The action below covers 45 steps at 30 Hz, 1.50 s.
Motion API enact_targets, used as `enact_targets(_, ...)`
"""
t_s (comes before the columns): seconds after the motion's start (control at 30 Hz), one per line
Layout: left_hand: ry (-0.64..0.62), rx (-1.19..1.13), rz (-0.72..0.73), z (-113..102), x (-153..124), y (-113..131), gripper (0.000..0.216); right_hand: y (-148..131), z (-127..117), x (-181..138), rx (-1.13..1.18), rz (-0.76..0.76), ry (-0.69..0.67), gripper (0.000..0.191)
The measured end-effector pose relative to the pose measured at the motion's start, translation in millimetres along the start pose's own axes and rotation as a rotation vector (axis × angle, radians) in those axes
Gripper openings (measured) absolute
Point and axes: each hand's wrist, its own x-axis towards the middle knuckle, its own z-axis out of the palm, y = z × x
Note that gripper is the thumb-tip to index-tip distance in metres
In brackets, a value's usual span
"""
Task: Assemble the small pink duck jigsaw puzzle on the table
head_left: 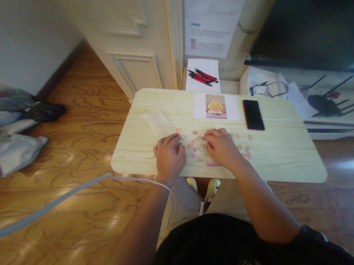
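Several small pink and orange pieces (193,144), like tiny jigsaw pieces, lie scattered on the pale wood-grain table (285,152) between my hands. At the left edge of this scatter is my left hand (169,155), its fingers curled in; anything at its fingertips is hidden or too small to name. My right hand (221,146) rests on the other side, thumb and forefinger drawn together over something I cannot make out. More pieces (247,154) lie beyond its wrist. Under that hand, a purple strip (212,164) shows near the table's front edge.
A printed picture of a yellow cartoon figure (215,106) lies on white paper at the back. Right of it is a black phone (253,115); to the left, a translucent sheet (159,122). Red and black pens (202,77) sit behind the table. A pale cable (73,191) crosses my left forearm.
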Motion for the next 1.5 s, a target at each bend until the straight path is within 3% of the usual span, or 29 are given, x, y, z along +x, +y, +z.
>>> enact_targets(0.23,-0.052,0.021,-0.014,-3.1,0.3,1.6,0.032,-11.7,12.6,4.1,0.006,-0.059,-0.053,0.037)
enact_targets(0.5,-0.024,0.032,-0.004,-3.9,0.0,1.6,0.034,-11.1,8.0,6.4,0.09,-0.123,-0.021,0.043)
enact_targets(0.7,-0.023,0.059,0.032,-4.4,-1.3,4.4,0.027,-14.4,14.2,6.4,0.089,-0.206,-0.105,0.043)
enact_targets(0.87,-0.018,0.054,0.037,-3.8,-1.4,3.4,0.013,-15.6,17.0,5.0,0.088,-0.198,-0.089,0.041)
enact_targets(1.13,-0.005,0.049,0.031,-2.7,-0.9,2.4,0.009,-15.8,12.0,-0.6,0.082,-0.21,-0.077,0.034)
enact_targets(1.5,-0.009,0.074,0.022,-5.1,-1.5,6.9,0.025,20.2,-14.5,6.8,0.125,-0.035,0.13,0.039)
